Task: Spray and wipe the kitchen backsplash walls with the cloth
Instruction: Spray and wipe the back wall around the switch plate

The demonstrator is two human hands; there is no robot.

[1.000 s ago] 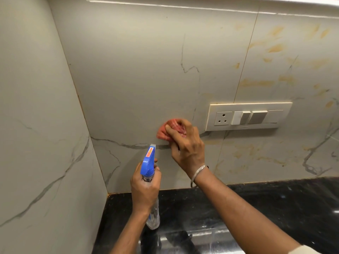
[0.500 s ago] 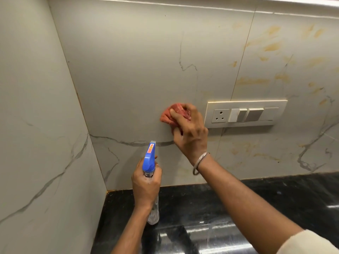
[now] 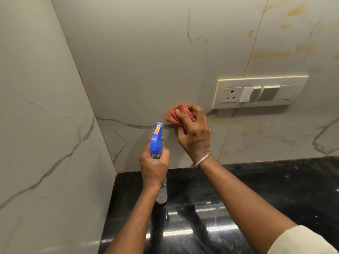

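Scrubbing the backsplash point(image 3: 146, 70), the right hand point(image 3: 194, 136) bunches the cloth point(image 3: 173, 116) tight for pressure, just left of the socket plate point(image 3: 260, 92), while the left hand point(image 3: 153, 166) grips the bottle point(image 3: 156, 138) below, apparently ready to respray.

Cloth point(image 3: 172, 117): red, bunched into a wad, gripped by the right hand point(image 3: 195, 137) and pressed flat against the back wall point(image 3: 146, 70), on a grey vein line.

Spray bottle point(image 3: 156, 142): blue trigger head with an orange label, clear body. The left hand point(image 3: 154, 166) grips the neck; the nozzle points at the back wall, just left of the cloth.

Walls: pale marble-look panels with grey veins, with the side wall point(image 3: 36, 125) meeting the back wall in a corner. Yellow-brown streaks mark the right-hand part of the back wall.
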